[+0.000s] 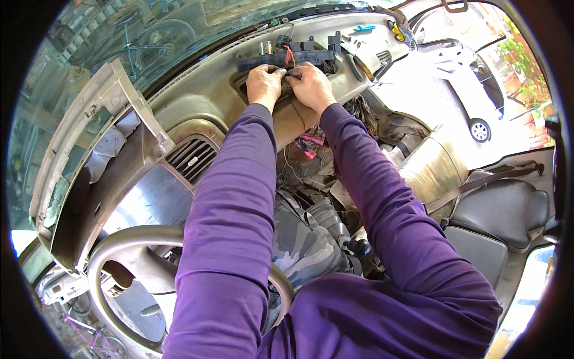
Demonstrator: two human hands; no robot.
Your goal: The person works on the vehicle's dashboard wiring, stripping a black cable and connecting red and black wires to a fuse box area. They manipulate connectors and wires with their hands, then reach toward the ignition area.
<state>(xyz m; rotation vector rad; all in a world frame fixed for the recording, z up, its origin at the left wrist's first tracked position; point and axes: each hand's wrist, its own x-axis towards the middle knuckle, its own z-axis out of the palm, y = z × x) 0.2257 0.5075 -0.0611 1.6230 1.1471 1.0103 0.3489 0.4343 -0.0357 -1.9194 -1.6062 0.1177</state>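
Note:
Both my hands meet at the front of a long black plastic housing (257,61) with small relay-like boxes on the dashboard top. The fingers of my left hand (264,85) and my right hand (310,87) are pinched close together beside a looped red-orange wire (290,57); what exactly they hold is hidden by the fingertips. Right of the housing lie long dark-handled tools (353,66), and farther back a small blue tool (363,28) and a yellow-and-black tool (396,30).
A steering wheel (127,237) is below left, beside a loose trim panel (113,90) and an air vent (191,157). Loose wiring (311,143) hangs under the dashboard (197,102). A grey seat (490,209) is at right. Outside are a white car (463,93) and bicycles (158,45).

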